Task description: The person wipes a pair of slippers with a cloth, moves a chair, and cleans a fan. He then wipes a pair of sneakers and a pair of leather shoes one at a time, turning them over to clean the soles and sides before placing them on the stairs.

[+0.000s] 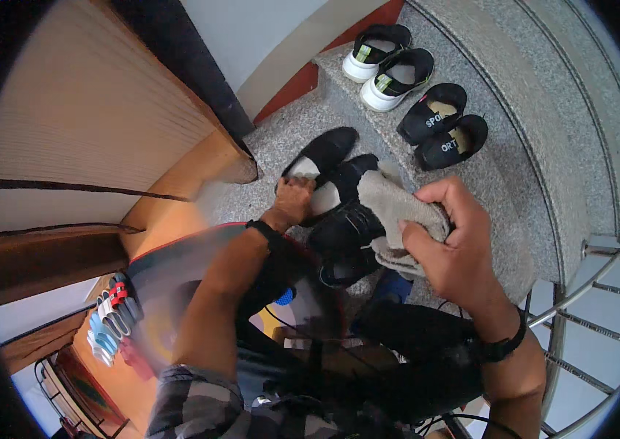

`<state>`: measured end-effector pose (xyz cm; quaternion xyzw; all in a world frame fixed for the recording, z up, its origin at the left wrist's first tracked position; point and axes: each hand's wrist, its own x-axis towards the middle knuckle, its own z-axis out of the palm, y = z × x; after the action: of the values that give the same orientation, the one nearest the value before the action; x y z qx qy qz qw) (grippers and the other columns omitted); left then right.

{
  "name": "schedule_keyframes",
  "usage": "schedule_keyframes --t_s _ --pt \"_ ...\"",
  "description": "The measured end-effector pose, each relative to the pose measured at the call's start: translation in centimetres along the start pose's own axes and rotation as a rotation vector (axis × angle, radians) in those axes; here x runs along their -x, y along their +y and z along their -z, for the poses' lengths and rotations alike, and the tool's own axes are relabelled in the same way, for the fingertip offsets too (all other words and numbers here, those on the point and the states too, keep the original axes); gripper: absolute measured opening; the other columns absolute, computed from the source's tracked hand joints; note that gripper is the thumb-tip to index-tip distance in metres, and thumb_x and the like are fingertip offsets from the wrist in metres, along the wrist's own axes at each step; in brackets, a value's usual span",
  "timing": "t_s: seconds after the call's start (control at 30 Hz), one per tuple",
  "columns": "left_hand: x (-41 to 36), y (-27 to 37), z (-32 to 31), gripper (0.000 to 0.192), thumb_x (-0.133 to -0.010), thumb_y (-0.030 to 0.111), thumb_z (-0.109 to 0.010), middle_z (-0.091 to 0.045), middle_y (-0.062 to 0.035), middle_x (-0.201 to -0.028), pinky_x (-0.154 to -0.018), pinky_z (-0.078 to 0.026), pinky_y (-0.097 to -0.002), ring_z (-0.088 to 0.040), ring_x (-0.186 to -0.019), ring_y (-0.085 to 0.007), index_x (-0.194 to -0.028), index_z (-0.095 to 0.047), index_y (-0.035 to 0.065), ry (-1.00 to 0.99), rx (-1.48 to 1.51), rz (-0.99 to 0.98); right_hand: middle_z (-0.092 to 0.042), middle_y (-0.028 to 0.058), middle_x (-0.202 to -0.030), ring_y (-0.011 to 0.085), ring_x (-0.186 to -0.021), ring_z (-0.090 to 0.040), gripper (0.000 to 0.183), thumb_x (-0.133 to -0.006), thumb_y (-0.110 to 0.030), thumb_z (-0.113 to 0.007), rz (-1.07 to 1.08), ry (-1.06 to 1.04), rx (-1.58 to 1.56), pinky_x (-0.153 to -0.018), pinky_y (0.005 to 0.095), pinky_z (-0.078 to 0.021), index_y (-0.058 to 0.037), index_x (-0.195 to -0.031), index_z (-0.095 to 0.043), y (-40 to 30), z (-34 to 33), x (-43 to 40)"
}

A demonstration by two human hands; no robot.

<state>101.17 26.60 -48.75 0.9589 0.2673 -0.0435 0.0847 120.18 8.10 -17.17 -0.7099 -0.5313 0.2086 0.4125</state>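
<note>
My left hand (pixel 292 202) grips the heel end of a black slip-on shoe (pixel 337 141) with a pale insole; its fingertips reach into the opening. Close beside that lies its mate, a second black shoe (pixel 362 163) with a pale insole, its toe partly behind the cloth. My right hand (pixel 455 241) pinches a folded beige-grey cloth (pixel 395 206) between thumb and fingers, above the shoes. Below the cloth sits another pair of dark shoes (pixel 337 236), partly covered by it. Whether the cloth touches the shoes I cannot tell.
On the granite step (pixel 499 203) stand black shoes with white soles (pixel 381 93) and black shoes with lettered heels (pixel 439 134). A wooden door (pixel 96 110) is at left, a metal railing (pixel 579 313) at right. Several slippers (pixel 109 313) lie lower left, near a round mat (pixel 178 280).
</note>
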Motion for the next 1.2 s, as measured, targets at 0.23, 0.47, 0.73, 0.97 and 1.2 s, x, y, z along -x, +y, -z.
schedule_keyframes --t_s 0.23,0.47,0.73,0.97,1.2 --pt "-0.6 -1.7 -2.0 0.051 -0.074 0.025 -0.071 -0.066 -0.0198 -0.106 -0.090 -0.049 -0.0465 -0.064 -0.107 -0.0362 -0.118 -0.057 0.0036 -0.093 0.424 0.016 -0.062 0.0148 -0.082 0.0276 -0.074 -0.064 0.025 -0.076 -0.004 -0.069 0.021 0.039 -0.056 -0.068 0.0375 -0.0506 -0.0022 -0.096 -0.056 0.9 0.8 0.4" --pt "-5.4 2.3 -0.7 0.054 -0.088 0.031 -0.066 -0.066 -0.0170 -0.107 -0.089 -0.049 -0.0379 -0.062 -0.098 -0.0258 -0.120 -0.057 -0.0112 -0.075 1.678 0.690 -0.061 0.0147 -0.082 0.0253 -0.074 -0.064 0.024 -0.076 -0.005 -0.069 0.015 0.058 0.020 -0.069 0.0367 -0.0501 -0.0019 -0.097 -0.057 1.2 1.5 0.8" --pt "-5.7 -0.8 0.6 0.039 -0.094 0.034 -0.060 -0.065 -0.0134 -0.099 -0.085 -0.049 -0.0412 -0.062 -0.091 -0.0256 -0.107 -0.062 -0.0020 0.336 1.734 0.786 -0.063 0.0156 -0.085 0.0235 -0.077 -0.064 0.025 -0.078 -0.009 -0.068 -0.133 0.067 -0.066 -0.070 0.0367 -0.0500 0.0002 -0.099 -0.057 1.6 1.0 0.2" --pt "1.6 2.9 18.3 0.033 -0.099 0.030 -0.056 -0.065 -0.0134 -0.103 -0.085 -0.052 -0.0403 -0.064 -0.090 -0.0245 -0.112 -0.060 -0.0004 0.155 2.116 0.531 -0.065 0.0125 -0.087 0.0206 -0.079 -0.063 0.027 -0.080 -0.014 -0.069 -0.221 0.185 -0.274 -0.072 0.0357 -0.0500 0.0009 -0.101 -0.059 3.0 1.1 -1.3" --pt "8.7 6.7 22.6 0.034 -0.102 0.028 -0.053 -0.067 -0.0156 -0.111 -0.088 -0.053 -0.0394 -0.066 -0.097 -0.0233 -0.116 -0.060 -0.0024 0.130 2.331 0.497 -0.061 0.0160 -0.095 0.0283 -0.088 -0.062 0.022 -0.085 -0.012 -0.064 0.230 0.333 0.071 -0.078 0.0357 -0.0483 0.0001 -0.103 -0.063 -0.3 1.8 -2.9"
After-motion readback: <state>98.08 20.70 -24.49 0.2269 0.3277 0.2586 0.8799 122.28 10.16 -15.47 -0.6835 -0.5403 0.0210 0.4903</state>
